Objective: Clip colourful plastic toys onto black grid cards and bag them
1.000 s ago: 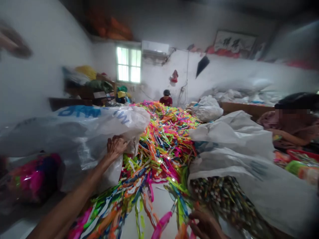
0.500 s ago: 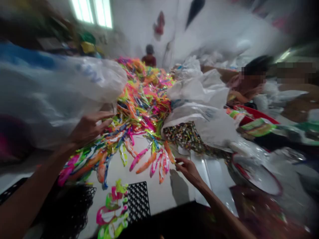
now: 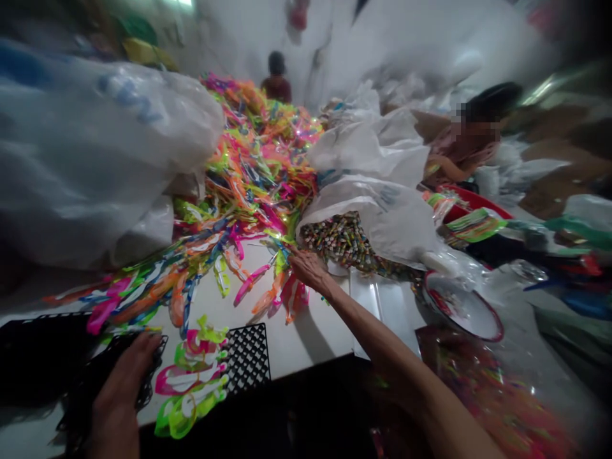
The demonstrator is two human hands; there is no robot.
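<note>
My right hand reaches over a fan of long, bright plastic pieces in pink, orange and yellow-green. Its fingertips touch the pieces at the edge of the heap, and the fingers are partly hidden behind the back of the hand. Low on the left, my left hand is over a black mesh sheet; blur hides how its fingers lie. A black perforated grid rests at the front table edge, with several pink and green plastic pieces in a row along its left side.
A tall heap of neon plastic pieces fills the back. Large white sacks stand left and right, the right one spilling small multicoloured parts. A white basin is at right. A person sits beyond a red tub.
My left hand has moved from the heap down to the black mesh sheet. The right hand has shifted left and up onto the fanned pieces. The view has tilted down.
</note>
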